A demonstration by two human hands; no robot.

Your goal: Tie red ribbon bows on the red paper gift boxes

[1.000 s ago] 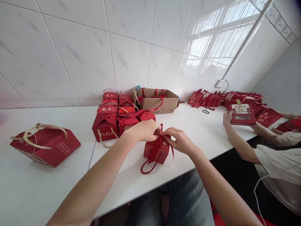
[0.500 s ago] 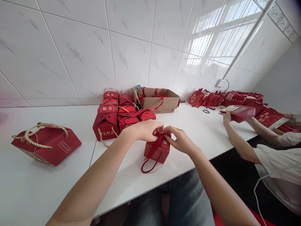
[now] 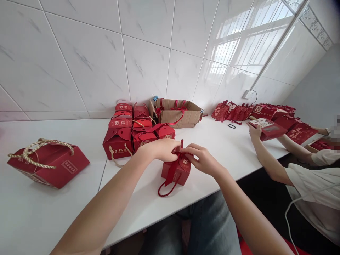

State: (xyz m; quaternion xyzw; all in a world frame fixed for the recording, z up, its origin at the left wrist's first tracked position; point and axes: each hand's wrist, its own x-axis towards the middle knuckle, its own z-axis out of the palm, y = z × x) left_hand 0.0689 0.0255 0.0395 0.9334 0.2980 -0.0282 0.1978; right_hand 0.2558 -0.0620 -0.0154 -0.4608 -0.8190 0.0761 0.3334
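A small red gift box (image 3: pixel 183 171) stands upright on the white table in front of me. Over its top runs a red ribbon (image 3: pixel 172 172), one tail hanging down the near side. My left hand (image 3: pixel 166 150) pinches the ribbon at the box's top from the left. From the right, my right hand (image 3: pixel 199 156) has its fingers closed on the ribbon at the same spot. The fingertips partly hide where the ribbon crosses. A dark red cord handle (image 3: pixel 166 194) loops from the box onto the table.
Several red gift boxes (image 3: pixel 118 136) stand behind my left hand. A cardboard box (image 3: pixel 183 118) with ribbons is against the wall. At left lies a larger red box (image 3: pixel 57 166) with rope handles. On the right, a co-worker's hands hold a red box (image 3: pixel 272 129) near more packaging.
A ribbon end now stands up between my hands, and the hanging tail has shifted slightly. The co-worker's red box has tilted and lowered a little.
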